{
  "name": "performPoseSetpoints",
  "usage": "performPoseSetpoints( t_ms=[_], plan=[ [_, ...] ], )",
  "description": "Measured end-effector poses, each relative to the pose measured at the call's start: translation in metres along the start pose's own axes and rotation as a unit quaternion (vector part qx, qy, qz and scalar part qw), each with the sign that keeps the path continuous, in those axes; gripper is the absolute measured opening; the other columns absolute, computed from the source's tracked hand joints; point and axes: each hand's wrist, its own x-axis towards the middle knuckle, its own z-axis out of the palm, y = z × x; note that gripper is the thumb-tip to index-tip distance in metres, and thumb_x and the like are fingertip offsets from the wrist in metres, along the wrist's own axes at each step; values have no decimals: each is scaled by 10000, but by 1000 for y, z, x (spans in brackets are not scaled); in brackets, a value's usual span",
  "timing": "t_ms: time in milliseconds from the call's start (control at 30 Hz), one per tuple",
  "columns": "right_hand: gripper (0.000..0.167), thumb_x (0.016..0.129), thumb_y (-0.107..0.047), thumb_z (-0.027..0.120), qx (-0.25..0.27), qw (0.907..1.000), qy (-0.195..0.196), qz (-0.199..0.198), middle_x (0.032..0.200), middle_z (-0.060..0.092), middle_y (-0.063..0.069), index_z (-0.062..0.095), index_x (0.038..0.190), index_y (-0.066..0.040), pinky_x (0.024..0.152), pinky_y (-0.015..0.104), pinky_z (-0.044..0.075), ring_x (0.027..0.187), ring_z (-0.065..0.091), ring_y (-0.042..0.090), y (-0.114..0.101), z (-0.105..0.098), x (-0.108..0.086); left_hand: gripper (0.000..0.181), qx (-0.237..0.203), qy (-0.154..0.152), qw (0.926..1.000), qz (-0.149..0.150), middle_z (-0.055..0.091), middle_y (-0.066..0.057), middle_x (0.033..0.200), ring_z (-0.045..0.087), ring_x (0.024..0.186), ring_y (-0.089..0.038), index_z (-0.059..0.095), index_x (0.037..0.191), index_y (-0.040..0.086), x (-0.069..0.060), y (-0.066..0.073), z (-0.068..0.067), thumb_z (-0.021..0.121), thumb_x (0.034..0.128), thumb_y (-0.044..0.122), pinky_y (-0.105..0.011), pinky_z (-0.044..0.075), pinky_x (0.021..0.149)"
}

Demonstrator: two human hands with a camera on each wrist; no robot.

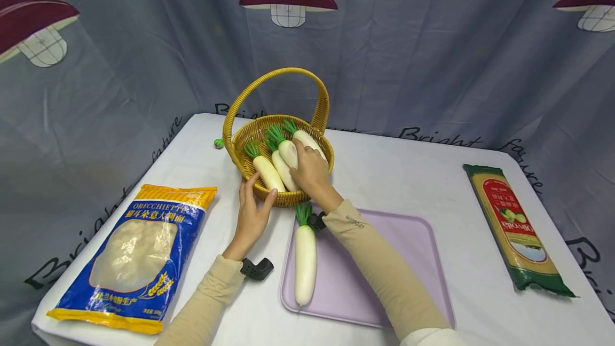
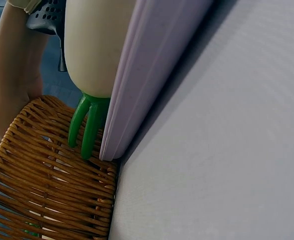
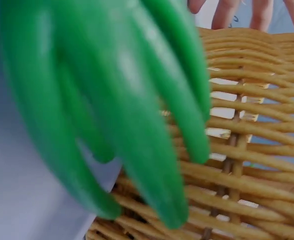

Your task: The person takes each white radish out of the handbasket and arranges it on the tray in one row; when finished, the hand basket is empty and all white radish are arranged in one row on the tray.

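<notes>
In the head view, my right hand (image 1: 312, 172) reaches into a yellow wicker basket (image 1: 300, 199) and grips a white radish (image 1: 287, 152) with green leaves. Several radishes lie together in there, one yellowish radish (image 1: 268, 172) nearest the left side. My left hand (image 1: 251, 220) rests against the basket's near left side, thumb spread from the fingers, touching the rim. Another white radish (image 1: 305, 263) lies on the left part of a lilac tray (image 1: 408, 260), its leaves close to the basket. Those green leaves (image 3: 122, 115) fill much of the right wrist view.
A blue and yellow orecchiette bag (image 1: 134, 255) lies at the left of the white table. On the right lies a green and red pasta packet (image 1: 516, 228). A small green object (image 1: 218, 143) sits left of the basket, whose tall arched handle (image 1: 283, 71) rises above it.
</notes>
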Motion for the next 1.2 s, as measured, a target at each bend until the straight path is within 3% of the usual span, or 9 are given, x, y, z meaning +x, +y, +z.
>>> performPoseSetpoints(
  t_ms=[267,600,733,900,1100,1200],
  plan=[
    [681,722,-217,681,20,9997,231,52,1046,644,111,394,1340,-238,651,405,509,893,604,269,3,5,1,602,-11,32,10000,35,113,-157,1496,165,1373,-311,262,1397,185,0,0,0,511,899,413,-538,253,1057],
    [562,760,-285,648,944,9924,734,292,1114,620,111,457,1284,-350,649,410,495,945,588,283,8,6,0,627,12,23,10000,80,109,-154,1497,152,1378,-312,253,1401,176,0,-1,0,535,889,404,-548,253,1051],
    [504,776,-304,632,1355,9863,834,433,1033,631,107,488,1255,-374,600,372,480,874,589,254,10,4,1,625,3,20,10000,75,109,-150,1498,155,1379,-300,253,1401,175,0,0,0,527,892,411,-539,255,1055],
    [465,780,-299,619,1996,9745,802,632,995,629,68,524,1229,-375,588,357,484,847,601,198,12,2,2,611,-18,21,10000,45,113,-153,1494,157,1377,-299,254,1400,182,0,1,-1,509,898,420,-540,248,1058],
    [414,800,-290,604,2758,9563,580,773,1121,627,58,555,1203,-373,708,394,512,961,620,200,15,-2,2,604,-44,36,10000,38,117,-158,1492,162,1375,-304,263,1395,179,0,1,0,514,898,412,-538,249,1058],
    [389,824,-275,612,3227,9420,457,805,1145,607,83,566,1205,-341,748,392,519,987,614,225,16,-4,2,606,-62,15,10000,13,101,-152,1499,155,1377,-308,260,1396,182,0,0,0,512,897,417,-536,252,1059]
  ],
)
